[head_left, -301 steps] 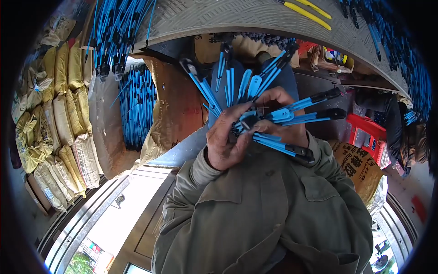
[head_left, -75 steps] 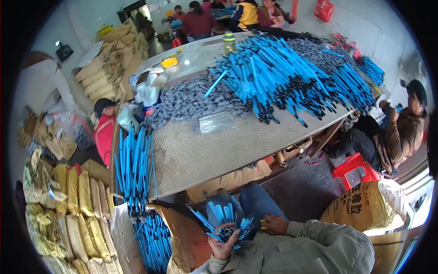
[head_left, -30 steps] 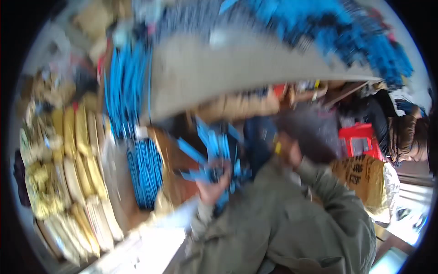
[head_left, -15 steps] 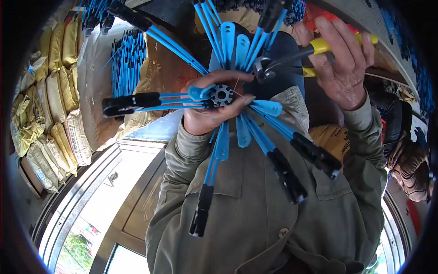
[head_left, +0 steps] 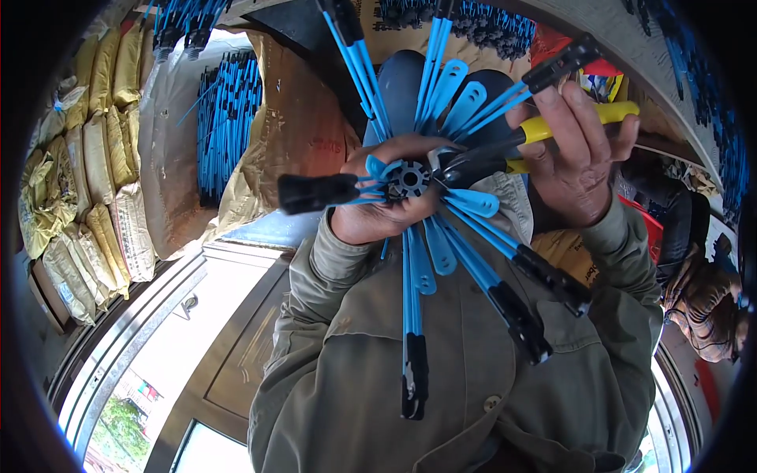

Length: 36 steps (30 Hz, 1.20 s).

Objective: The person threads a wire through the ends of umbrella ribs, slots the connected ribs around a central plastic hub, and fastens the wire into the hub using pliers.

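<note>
My left hand (head_left: 359, 221) is closed around a round black slotted hub (head_left: 400, 180) in front of my chest. Thin blue rods with black sleeves fan out from it on all sides, among rounded blue blades (head_left: 473, 202) with holes. One black sleeve (head_left: 319, 194) points left. In my right hand (head_left: 579, 154) is a pair of pliers (head_left: 509, 147) with yellow handles, some fingers wrapped over the upper handle. The dark jaws of the pliers meet the hub's right edge beside my left fingers. What they grip, if anything, is too small to tell.
Left of me stands an open brown sack (head_left: 296, 134) beside a bundle of blue rods (head_left: 229, 130). Yellowish sacks (head_left: 98, 158) are stacked at the far left. More blue and black parts (head_left: 465, 31) lie at the far side. A brown door (head_left: 244, 355) stands at lower left.
The hub has shifted slightly right, and its rods have turned clockwise. The pliers have moved left and down, their jaws now at the hub's edge. A thin wire seen earlier no longer shows.
</note>
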Tool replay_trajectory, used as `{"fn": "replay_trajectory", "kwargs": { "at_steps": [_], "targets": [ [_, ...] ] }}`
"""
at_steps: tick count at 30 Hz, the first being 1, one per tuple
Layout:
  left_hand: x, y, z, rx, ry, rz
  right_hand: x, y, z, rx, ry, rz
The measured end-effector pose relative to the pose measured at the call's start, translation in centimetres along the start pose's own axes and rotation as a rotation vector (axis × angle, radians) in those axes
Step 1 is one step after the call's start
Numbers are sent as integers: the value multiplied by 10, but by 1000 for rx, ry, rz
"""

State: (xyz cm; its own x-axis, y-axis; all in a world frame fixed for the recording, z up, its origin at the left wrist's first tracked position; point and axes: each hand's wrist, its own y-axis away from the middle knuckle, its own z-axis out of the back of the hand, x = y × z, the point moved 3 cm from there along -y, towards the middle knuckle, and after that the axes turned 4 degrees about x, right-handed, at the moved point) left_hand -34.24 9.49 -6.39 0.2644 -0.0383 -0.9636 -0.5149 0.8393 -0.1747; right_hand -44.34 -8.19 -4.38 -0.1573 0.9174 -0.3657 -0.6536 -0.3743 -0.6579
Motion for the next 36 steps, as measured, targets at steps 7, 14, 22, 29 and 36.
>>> {"fn": "replay_trajectory", "kwargs": {
  "at_steps": [7, 14, 22, 29, 36],
  "targets": [
    [6, -2, 2, 54, 177, 85, 14, 7, -2, 211, -54, -269],
    [6, -3, 5, 76, 148, 40, 10, -7, -1, 151, -45, -246],
    [9, -1, 2, 24, 258, 53, -5, -16, 9, 414, -379, -159],
    [7, -1, 3, 89, 138, 34, -39, -33, 30, 683, -647, 68],
    [8, -7, 2, 146, 273, 33, -38, -26, 39, 909, -743, 63]
  ]
}}
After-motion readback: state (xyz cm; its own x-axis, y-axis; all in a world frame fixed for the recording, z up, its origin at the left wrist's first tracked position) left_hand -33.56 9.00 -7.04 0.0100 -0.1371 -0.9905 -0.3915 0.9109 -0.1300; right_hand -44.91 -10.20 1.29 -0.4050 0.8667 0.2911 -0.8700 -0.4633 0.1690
